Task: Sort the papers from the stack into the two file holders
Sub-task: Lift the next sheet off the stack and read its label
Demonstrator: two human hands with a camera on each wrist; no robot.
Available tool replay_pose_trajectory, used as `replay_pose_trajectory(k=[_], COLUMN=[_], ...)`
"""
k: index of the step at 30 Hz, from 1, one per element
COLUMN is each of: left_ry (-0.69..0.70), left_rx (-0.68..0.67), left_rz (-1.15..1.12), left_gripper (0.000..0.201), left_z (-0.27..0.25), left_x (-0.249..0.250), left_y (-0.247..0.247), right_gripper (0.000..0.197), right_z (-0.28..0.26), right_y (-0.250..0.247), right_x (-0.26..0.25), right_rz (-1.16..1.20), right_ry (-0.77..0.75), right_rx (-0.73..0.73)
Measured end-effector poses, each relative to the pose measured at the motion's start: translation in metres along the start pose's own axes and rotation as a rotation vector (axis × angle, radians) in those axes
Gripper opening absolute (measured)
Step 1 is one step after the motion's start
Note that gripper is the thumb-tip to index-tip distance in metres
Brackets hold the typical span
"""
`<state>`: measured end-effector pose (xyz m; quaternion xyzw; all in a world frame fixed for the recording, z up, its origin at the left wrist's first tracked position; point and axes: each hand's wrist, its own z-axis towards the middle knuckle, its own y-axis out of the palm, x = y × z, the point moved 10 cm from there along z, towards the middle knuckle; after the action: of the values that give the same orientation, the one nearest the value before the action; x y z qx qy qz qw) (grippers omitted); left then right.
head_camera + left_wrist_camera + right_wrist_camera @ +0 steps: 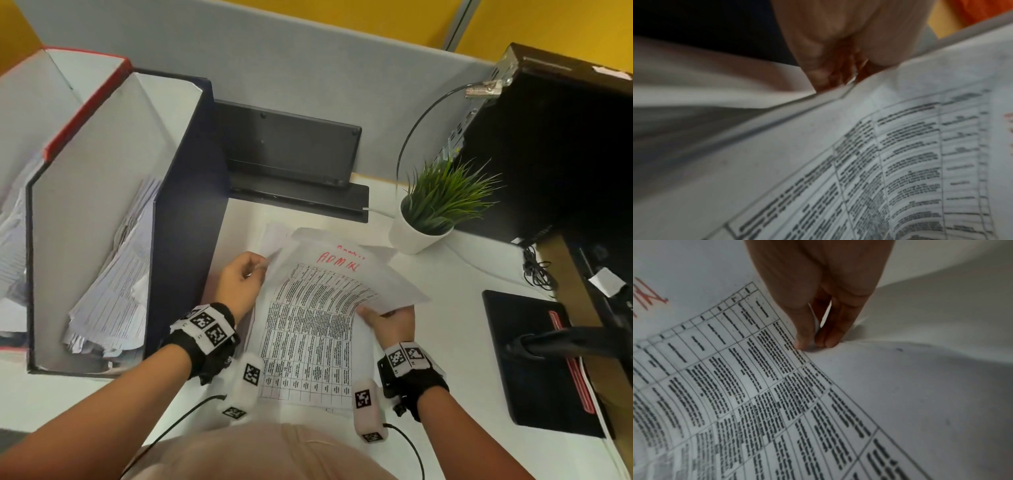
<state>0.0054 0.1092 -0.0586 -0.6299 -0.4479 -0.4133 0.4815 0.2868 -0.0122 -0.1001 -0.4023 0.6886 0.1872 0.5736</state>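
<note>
A printed table sheet marked "ADMIN" in red [315,308] lies on top of the paper stack [274,236] at the desk's middle, its right side curled upward. My left hand [260,265] pinches the sheet's upper left edge [879,162]; its fingers [830,78] show blurred in the left wrist view. My right hand [368,311] pinches the right edge, thumb on top and fingers [830,331] below the sheet [735,386]. The dark blue file holder [185,205] stands just left of the stack, with papers inside. The red-edged holder [85,102] stands farther left, also holding papers.
A potted plant [431,212] stands right of the stack's far end. A black keyboard [287,150] leans on the grey partition behind. A black computer tower [548,137] fills the far right, and a black pad with a monitor foot [534,359] lies near right.
</note>
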Motion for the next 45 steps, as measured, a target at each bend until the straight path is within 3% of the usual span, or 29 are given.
replay_pose_trajectory(k=[2, 5, 8, 10, 13, 17, 21, 25, 28, 31, 34, 37, 39, 41, 43, 45], left_ry=[-0.074, -0.161, -0.243, -0.256, -0.259, -0.333, -0.329, -0.278, -0.253, -0.218, -0.181, -0.129, -0.044, 0.126, 0.303, 0.335], left_rx=[-0.052, -0.116, -0.07, -0.029, 0.011, -0.02, -0.07, -0.104, -0.117, -0.123, -0.162, -0.189, -0.172, -0.1, -0.05, -0.05], left_rz=[-0.023, -0.075, -0.082, -0.024, 0.273, 0.38, 0.502, 0.553, 0.58, 0.665, 0.71, 0.707, 0.721, 0.763, 0.668, 0.467], left_gripper=[0.023, 0.021, 0.023, 0.02, 0.013, 0.032, 0.034, 0.027, 0.019, 0.015, 0.014, 0.017, 0.016, 0.015, 0.018, 0.024], left_z=[0.001, 0.005, 0.011, 0.017, 0.029, 0.026, 0.025, 0.027, 0.025, 0.025, 0.027, 0.024, 0.02, 0.013, 0.003, -0.004], left_x=[-0.006, -0.012, -0.017, -0.021, -0.031, -0.036, -0.024, -0.018, -0.014, -0.01, -0.009, -0.006, 0.001, 0.014, 0.027, 0.029], left_y=[0.005, 0.012, 0.007, 0.0, -0.012, -0.01, -0.004, 0.002, 0.005, 0.004, 0.007, 0.011, 0.012, 0.011, 0.013, 0.013], right_gripper=[0.054, 0.035, 0.014, 0.029, 0.049, 0.052, 0.05, 0.037, 0.053, 0.058, 0.042, 0.049, 0.052, 0.057, 0.059, 0.051], right_z=[0.001, 0.002, -0.001, 0.0, -0.003, -0.006, -0.005, -0.001, 0.003, 0.004, 0.001, -0.001, -0.002, -0.003, -0.001, 0.005], right_y=[0.001, 0.002, 0.002, 0.004, 0.001, 0.003, 0.003, 0.001, -0.003, 0.002, 0.01, 0.011, 0.011, 0.009, 0.005, -0.003], right_x=[-0.006, -0.005, 0.0, 0.012, 0.034, 0.036, 0.043, 0.032, 0.029, 0.027, 0.031, 0.039, 0.038, 0.04, 0.041, 0.035], right_rz=[-0.041, -0.093, -0.087, 0.037, 0.35, 0.407, 0.419, 0.301, 0.296, 0.334, 0.413, 0.498, 0.506, 0.513, 0.453, 0.155], right_ry=[-0.02, 0.011, 0.047, 0.141, 0.348, 0.364, 0.384, 0.244, 0.205, 0.243, 0.333, 0.404, 0.404, 0.402, 0.354, 0.221], right_rx=[-0.015, -0.034, -0.04, -0.064, -0.011, 0.009, 0.023, 0.013, 0.009, -0.028, -0.035, -0.023, -0.028, -0.004, -0.001, 0.006])
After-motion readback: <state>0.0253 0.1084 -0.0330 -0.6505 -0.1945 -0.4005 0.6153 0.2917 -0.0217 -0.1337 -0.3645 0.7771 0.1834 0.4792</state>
